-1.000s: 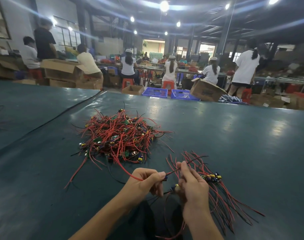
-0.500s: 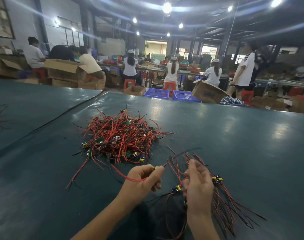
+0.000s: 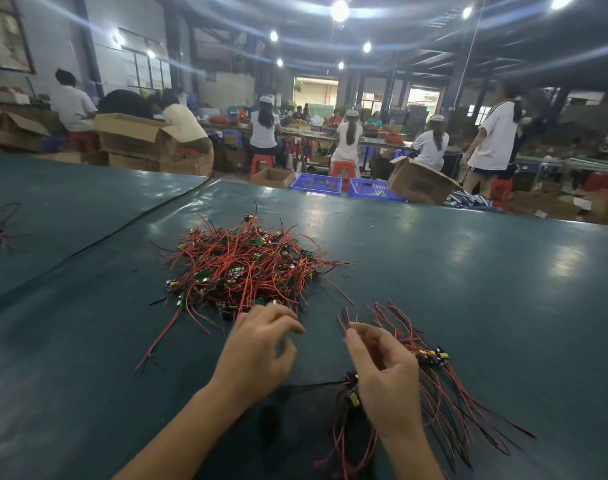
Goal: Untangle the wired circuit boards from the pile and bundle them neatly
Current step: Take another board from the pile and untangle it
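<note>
Loosely heaped on a green table [image 3: 469, 271], a pile [image 3: 247, 268] of wired circuit boards — likely light, springy, snag-prone.
Best drawn out by a board, not its thin red or black leads. Beside it lies the sorted bundle [image 3: 430, 355], right hand [image 3: 385, 386] fingers curled round it; left hand [image 3: 257, 355] fingers spread, empty, at the pile's near edge.

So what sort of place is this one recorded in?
Most likely a factory assembly floor: a pile of wired circuit boards on a long green worktable, rows of seated workers at benches behind, and open cardboard cartons.
</note>
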A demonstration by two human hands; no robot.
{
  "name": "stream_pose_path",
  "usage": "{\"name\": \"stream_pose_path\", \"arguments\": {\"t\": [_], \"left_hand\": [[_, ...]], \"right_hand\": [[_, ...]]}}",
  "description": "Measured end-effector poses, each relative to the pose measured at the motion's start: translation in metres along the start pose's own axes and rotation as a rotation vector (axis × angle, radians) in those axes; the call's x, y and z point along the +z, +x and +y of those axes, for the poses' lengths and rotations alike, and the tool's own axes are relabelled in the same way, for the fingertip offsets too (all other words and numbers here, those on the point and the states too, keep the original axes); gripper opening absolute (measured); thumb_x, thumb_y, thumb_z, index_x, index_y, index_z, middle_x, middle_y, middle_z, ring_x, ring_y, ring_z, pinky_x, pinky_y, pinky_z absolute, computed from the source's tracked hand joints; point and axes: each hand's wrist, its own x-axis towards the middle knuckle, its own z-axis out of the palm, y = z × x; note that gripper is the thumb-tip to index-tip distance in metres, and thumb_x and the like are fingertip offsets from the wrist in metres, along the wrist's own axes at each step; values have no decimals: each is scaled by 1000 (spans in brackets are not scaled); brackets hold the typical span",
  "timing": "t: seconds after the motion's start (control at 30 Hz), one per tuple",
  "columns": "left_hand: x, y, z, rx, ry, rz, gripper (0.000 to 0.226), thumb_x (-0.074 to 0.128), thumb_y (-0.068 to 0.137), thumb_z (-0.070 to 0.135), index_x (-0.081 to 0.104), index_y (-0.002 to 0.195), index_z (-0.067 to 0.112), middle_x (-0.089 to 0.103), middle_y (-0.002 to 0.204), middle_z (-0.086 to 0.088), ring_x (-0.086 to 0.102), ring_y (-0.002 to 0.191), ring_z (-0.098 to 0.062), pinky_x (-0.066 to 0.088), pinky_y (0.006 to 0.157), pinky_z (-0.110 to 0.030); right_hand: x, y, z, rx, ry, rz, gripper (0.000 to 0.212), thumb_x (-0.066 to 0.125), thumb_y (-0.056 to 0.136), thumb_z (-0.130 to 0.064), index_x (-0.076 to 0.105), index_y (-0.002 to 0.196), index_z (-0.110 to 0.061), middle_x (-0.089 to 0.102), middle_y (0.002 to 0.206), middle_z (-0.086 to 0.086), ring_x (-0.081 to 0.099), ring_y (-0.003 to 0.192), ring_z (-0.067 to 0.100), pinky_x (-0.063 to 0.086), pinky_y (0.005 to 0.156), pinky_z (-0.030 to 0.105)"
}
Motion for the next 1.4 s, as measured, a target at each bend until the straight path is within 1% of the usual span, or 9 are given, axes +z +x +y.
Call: {"name": "stream_pose_path", "arguments": {"t": [0.07,0.17,0.43,0.67,0.8,1.03,1.13,1.23,1.4], "left_hand": [[0,3,-12,-169,131,104,28,68,80,18,69,108,23,56,130,0,49,119,-22,38,98,-39],[-1,2,-31,-396,230,-9,45,58,89,35,53,133,31,31,154,-4,27,140,-22,23,111,-43],[3,1,-44,-433,161,-1,35,53,95,31,57,128,22,58,129,7,46,123,-16,29,104,-36],[-3,3,-24,-194,-34,232,15,65,87,6,71,99,13,68,95,7,57,95,-15,48,87,-38],[-8,3,-5,30,-109,311,15,58,84,15,72,80,10,68,83,5,60,83,-12,50,77,-35],[0,-7,30,397,-236,22,4,67,69,10,68,71,12,67,76,6,57,71,-14,48,66,-33],[3,-11,35,411,-330,-104,2,63,70,14,63,71,14,62,74,7,51,70,-12,44,67,-29],[5,-13,35,248,-466,-104,10,57,80,26,60,76,17,63,73,8,56,71,-12,45,71,-32],[9,-2,26,-315,-785,-7,42,51,95,48,64,76,12,70,69,-4,65,63,-15,49,62,-29]], "right_hand": [[5,-6,0,2,-6,-172,9,70,88,-14,74,91,-20,74,83,-3,70,78,11,55,72,19],[8,-14,7,-12,-264,-385,11,70,88,-28,73,97,-24,73,83,-10,67,78,3,53,72,17],[-10,-3,15,-19,-664,-277,20,60,92,-38,70,105,-26,66,83,-20,61,74,-6,48,71,12],[-3,-4,7,-7,-411,-217,15,67,90,-24,65,82,-36,67,70,-17,61,73,-8,43,61,6],[3,-5,7,15,-320,-256,7,68,89,-23,69,88,-30,70,74,-9,63,72,-3,46,63,9],[7,-2,4,144,2,-315,25,51,95,-36,67,88,-18,71,74,-3,66,70,9,50,65,21],[8,-3,4,136,-31,-306,9,55,95,-30,64,94,-27,72,76,-16,67,78,-1,51,73,16],[5,-2,9,51,-174,-233,17,56,97,-16,71,94,-24,75,83,-6,69,81,6,55,79,34],[7,-7,4,-150,-198,-187,21,56,97,-12,70,105,-26,74,92,-11,61,67,-4,43,64,15]]}}
